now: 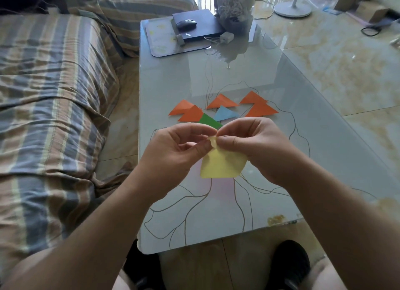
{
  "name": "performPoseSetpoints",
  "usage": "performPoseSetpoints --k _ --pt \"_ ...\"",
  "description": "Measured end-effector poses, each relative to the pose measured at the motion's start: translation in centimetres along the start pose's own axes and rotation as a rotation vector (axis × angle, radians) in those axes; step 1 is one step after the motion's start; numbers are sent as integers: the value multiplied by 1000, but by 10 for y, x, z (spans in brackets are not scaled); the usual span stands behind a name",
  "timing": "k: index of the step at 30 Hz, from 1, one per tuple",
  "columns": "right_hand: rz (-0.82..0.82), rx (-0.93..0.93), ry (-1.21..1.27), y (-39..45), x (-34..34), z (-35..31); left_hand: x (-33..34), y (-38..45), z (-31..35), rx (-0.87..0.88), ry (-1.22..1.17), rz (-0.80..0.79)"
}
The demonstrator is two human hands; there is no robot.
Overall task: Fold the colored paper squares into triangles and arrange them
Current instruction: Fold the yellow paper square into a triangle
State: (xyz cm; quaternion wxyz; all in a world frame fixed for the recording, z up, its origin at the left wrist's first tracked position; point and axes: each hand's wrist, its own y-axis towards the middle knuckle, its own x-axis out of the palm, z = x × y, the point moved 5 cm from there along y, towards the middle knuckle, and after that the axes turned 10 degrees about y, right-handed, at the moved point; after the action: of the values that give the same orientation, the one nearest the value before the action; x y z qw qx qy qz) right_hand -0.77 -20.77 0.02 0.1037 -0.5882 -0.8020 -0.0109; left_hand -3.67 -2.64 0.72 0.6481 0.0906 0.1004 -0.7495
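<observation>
Both hands — left (pixel 184 142), right (pixel 249 142) — pinch the yellow paper's (pixel 220 166) top corner, paper hanging downward.

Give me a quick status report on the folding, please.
Left hand and right hand both pinching yellow paper at its top corner. Folded triangles on table beyond. Nothing obstructing.

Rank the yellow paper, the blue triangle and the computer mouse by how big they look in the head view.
1. yellow paper, though it is nearest the camera.
2. blue triangle.
3. computer mouse, close to the triangle in looks and farthest away, so that order is unsure.
</observation>
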Motion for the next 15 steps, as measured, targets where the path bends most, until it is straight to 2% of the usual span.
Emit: performPoseSetpoints --k 3,10,15 --pt "-22 7 6 -1 2 1 3 0 -5 -63 -66 36" --pt "17 -22 -19 -1 1 -1 18 -4 -13 -235 -409 21" --pt "97 -140 -284 -2 1 -4 27 -5 -15 -304 -532 50"
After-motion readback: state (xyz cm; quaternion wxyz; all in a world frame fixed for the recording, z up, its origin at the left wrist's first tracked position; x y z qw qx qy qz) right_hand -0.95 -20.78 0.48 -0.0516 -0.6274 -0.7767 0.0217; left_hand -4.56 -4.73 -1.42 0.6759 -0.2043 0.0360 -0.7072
